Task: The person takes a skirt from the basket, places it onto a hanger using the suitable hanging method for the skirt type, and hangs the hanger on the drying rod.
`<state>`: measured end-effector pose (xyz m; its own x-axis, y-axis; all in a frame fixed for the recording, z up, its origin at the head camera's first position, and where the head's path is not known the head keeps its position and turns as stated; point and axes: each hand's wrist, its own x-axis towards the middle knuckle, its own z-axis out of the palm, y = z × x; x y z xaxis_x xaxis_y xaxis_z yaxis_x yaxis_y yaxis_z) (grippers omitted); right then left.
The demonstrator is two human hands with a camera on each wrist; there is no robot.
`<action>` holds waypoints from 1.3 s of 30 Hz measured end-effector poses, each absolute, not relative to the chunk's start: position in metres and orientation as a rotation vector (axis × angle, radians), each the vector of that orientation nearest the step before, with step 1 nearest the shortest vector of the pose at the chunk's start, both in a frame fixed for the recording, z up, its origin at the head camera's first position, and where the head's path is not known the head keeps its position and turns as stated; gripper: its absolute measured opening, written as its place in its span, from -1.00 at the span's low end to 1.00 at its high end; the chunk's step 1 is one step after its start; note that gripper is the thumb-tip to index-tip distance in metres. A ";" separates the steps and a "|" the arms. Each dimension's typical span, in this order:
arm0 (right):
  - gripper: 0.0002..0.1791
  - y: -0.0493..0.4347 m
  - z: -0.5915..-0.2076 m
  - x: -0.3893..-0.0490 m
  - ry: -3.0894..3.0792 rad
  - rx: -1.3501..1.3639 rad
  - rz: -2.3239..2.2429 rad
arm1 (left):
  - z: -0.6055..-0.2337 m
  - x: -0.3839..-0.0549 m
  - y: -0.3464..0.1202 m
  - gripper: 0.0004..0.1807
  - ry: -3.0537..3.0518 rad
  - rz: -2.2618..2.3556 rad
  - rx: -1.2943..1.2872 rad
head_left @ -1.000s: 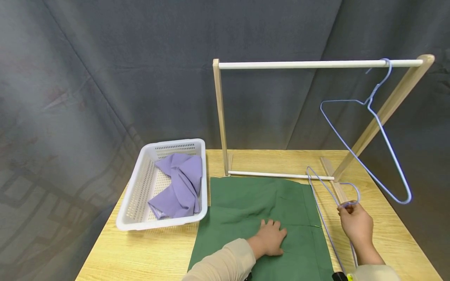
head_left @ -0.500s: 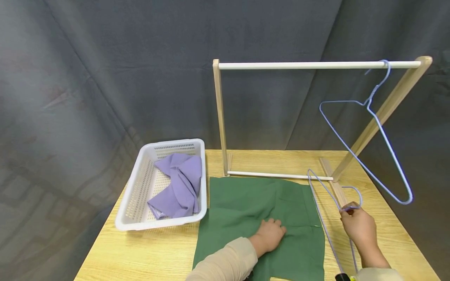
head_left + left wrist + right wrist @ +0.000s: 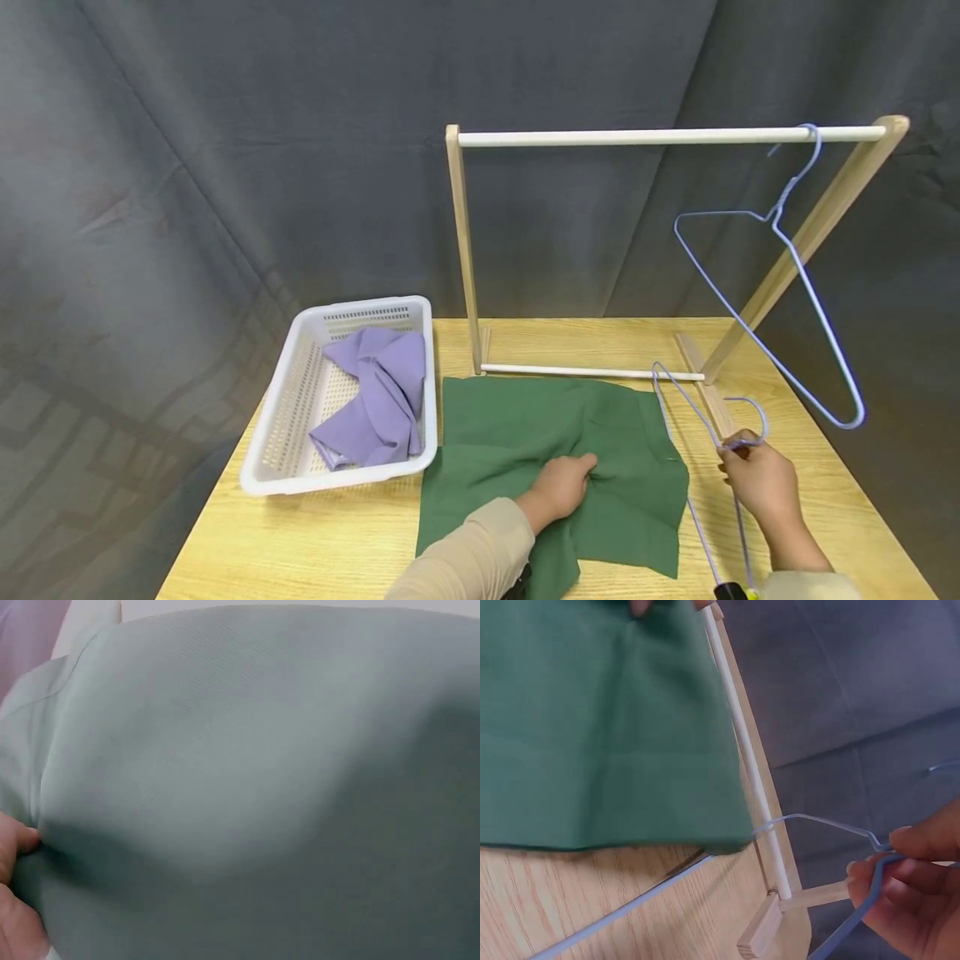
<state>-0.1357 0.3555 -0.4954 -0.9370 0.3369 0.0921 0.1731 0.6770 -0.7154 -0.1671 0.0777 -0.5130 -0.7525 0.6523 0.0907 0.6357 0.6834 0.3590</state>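
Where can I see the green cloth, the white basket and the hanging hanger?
Green cloth (image 3: 551, 423), head view: its upper middle part.
White basket (image 3: 339, 477), head view: its front rim.
Hanging hanger (image 3: 784, 195), head view: its neck below the hook.

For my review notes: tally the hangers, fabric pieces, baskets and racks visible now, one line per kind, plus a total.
Hangers: 2 (hung hanger on the rack, held hanger in the right hand)
Fabric pieces: 2 (green fabric, purple fabric)
Baskets: 1 (white basket)
Racks: 1
Total: 6
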 end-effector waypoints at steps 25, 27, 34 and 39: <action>-0.87 0.294 -0.427 -0.127 -2.725 -0.394 0.830 | -0.514 -0.180 0.058 -0.90 2.833 1.478 1.055; -0.87 0.293 -0.428 -0.129 -2.731 -0.389 0.834 | -0.510 -0.180 0.058 -0.91 2.853 1.484 1.000; -0.89 0.289 -0.428 -0.130 -2.721 -0.387 0.826 | -0.500 -0.181 0.058 -0.79 2.868 1.462 0.909; -0.90 0.288 -0.429 -0.130 -2.733 -0.353 0.817 | -0.494 -0.183 0.057 -0.78 2.861 1.517 0.864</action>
